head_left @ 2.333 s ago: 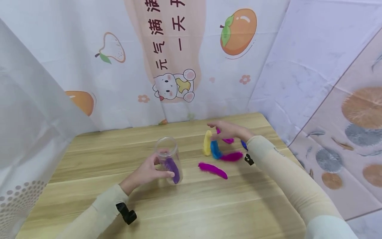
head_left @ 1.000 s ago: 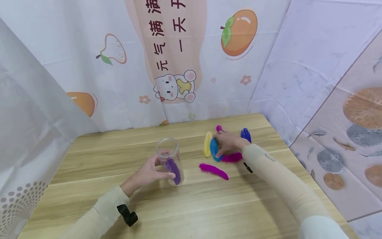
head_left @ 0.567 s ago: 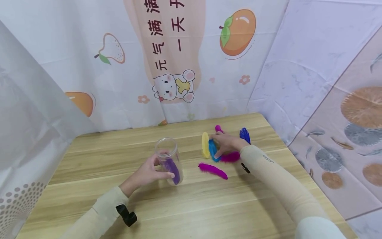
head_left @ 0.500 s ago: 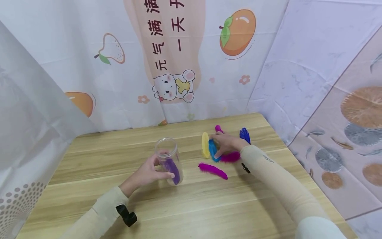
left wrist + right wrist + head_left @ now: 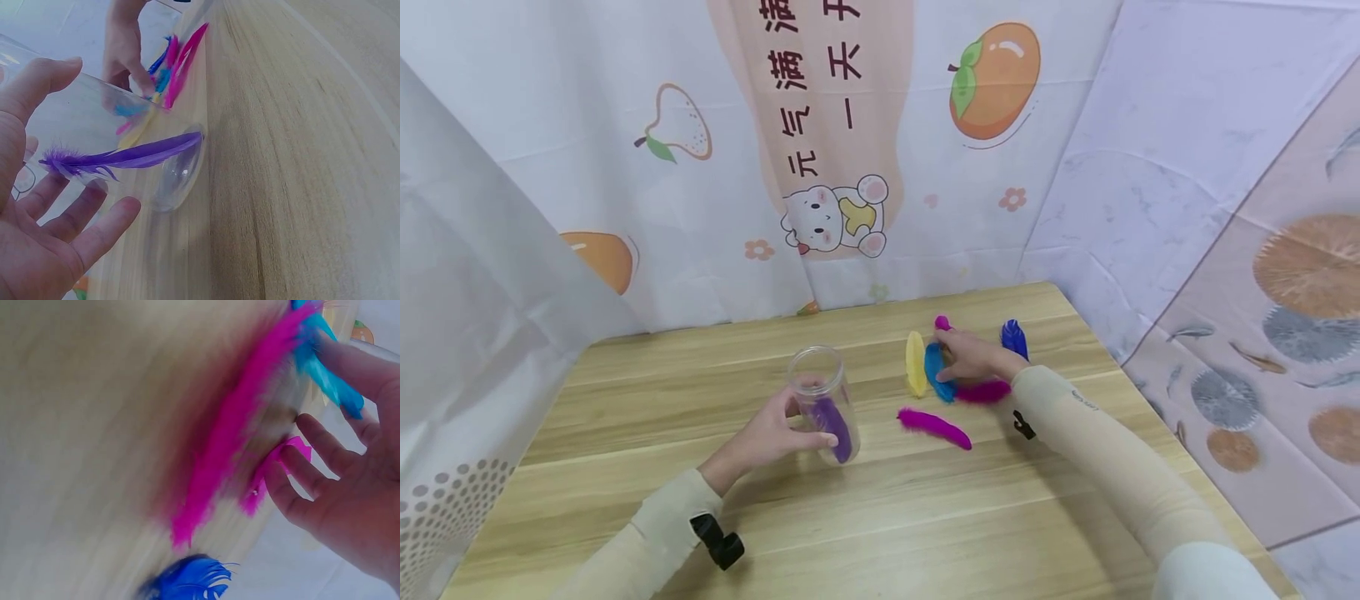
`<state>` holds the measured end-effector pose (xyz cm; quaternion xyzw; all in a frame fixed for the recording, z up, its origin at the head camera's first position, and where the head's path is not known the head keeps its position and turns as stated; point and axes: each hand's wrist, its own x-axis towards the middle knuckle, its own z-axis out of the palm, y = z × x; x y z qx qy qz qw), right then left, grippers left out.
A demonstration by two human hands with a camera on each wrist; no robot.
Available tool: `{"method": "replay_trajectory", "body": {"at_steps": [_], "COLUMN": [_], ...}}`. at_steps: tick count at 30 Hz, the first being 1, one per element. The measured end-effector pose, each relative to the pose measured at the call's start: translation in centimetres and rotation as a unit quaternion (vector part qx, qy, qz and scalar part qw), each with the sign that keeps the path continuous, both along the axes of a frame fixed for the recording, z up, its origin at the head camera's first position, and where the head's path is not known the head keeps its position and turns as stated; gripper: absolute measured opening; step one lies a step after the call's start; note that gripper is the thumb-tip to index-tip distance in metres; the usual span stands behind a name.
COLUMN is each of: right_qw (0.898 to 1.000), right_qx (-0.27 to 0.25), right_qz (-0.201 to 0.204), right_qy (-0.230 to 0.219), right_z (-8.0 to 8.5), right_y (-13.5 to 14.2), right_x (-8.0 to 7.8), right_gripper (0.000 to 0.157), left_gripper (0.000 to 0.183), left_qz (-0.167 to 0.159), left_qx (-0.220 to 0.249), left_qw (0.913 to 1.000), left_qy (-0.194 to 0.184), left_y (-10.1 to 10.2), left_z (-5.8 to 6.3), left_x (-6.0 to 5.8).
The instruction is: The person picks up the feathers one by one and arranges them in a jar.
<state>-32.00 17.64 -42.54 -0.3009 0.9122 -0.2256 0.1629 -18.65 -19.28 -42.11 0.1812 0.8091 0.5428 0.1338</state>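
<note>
Right hand (image 5: 976, 354) pinches a light-blue feather (image 5: 933, 363) toward the table's (image 5: 895, 533) right edge; snagging could drag the magenta feather (image 5: 987, 392) along. Left hand (image 5: 772, 433) curls fingers round a jar (image 5: 829, 395).

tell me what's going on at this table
A person's left hand holds a clear, cylindrical, plastic-looking jar with one slender purple feather inside. Their right hand pinches a curved light-blue feather, not yet in the jar. A pale yellow feather, a dark blue feather and magenta feathers lie on the light wooden table.
</note>
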Motion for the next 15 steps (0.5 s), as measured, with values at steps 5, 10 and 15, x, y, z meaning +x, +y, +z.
{"method": "replay_trajectory", "body": {"at_steps": [5, 10, 15], "right_qw": [0.998, 0.994, 0.991], "right_qx": [-0.049, -0.085, -0.093], "right_qz": [-0.024, -0.064, -0.094], "right_qy": [0.004, -0.01, -0.015], "right_z": [-0.42, -0.5, -0.2], "right_y": [0.07, 0.13, -0.02], "right_x": [-0.11, -0.12, -0.13], "right_gripper": [0.031, 0.02, 0.024], "left_gripper": [0.08, 0.081, 0.079], "left_qz": [0.007, 0.015, 0.009], "left_qx": [0.003, 0.005, 0.006], "left_qw": [1.0, 0.9998, 0.9999], "left_qy": [-0.003, -0.012, -0.005], "left_y": [0.05, 0.11, 0.07], "left_z": [-0.15, -0.17, -0.05], "left_x": [0.16, 0.26, 0.15]}}
